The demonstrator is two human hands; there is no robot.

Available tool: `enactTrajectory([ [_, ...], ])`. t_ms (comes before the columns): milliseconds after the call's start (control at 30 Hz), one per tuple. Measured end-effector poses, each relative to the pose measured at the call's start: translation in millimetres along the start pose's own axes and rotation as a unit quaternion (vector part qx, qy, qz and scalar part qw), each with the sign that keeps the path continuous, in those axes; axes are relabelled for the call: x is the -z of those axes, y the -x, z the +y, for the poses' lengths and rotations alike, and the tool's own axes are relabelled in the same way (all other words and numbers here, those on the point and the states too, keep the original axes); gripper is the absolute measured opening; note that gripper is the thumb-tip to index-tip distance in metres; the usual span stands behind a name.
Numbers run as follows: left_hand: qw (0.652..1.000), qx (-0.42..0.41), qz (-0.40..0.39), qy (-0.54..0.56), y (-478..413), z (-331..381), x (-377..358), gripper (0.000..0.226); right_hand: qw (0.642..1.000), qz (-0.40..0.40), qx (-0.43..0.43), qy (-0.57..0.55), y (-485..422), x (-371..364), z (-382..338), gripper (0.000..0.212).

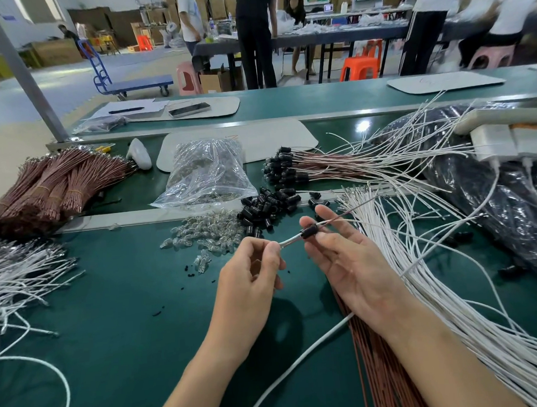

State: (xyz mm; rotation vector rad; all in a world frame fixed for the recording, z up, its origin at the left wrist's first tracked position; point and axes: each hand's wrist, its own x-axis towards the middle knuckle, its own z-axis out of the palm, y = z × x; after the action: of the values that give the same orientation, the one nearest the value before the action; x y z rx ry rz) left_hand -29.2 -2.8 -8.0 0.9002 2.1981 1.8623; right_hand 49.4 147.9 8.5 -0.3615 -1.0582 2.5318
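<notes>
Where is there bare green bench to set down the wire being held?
Widest bare patch: green bench mat between loose white wires, clear glass bulb pile and left hand. Crowded: black plastic caps behind, long white wire bundle at right.

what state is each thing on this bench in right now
left hand, pinching the wire pair's end
right hand, pinching the black cap
black cap, threaded on the wire pair
wire pair, held above the table
brown wire bundles, banded, stacked
clear bag, lying on its side, filled
loose bulbs, heaped
loose caps, piled
capped wires, caps fitted, lying together
</notes>
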Motion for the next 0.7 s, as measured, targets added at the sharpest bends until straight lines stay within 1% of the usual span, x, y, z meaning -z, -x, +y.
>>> enactTrajectory([
  [100, 1.0, -0.001, 0.002, -0.007, 0, 0, -1, 0.022, 1.0, -0.008, -0.001, -0.013, 1, -2, 0, 0.05],
  [200, 1.0, -0.002, 0.002, -0.005, 0, 0, -1, 0.022, 1.0, 0.002, -0.002, -0.001, 0, -4, 3, 0.047],
  [333, 1.0, -0.012, -0.011, -0.005, 1, 0, -1, 0.02, 0.997, 0.025, -0.022, 0.075, 1, -7, 10, 0.049],
  [400, 1.0, -0.013, -0.015, -0.009, 2, 1, -1, 0.019, 0.995, 0.031, -0.025, 0.093, 1, -6, 12, 0.049],
  [700, 1.0, 0.014, -0.016, 0.0, 1, 1, -1, 0.021, 0.998, -0.005, -0.007, 0.056, 2, -6, 8, 0.053],
])
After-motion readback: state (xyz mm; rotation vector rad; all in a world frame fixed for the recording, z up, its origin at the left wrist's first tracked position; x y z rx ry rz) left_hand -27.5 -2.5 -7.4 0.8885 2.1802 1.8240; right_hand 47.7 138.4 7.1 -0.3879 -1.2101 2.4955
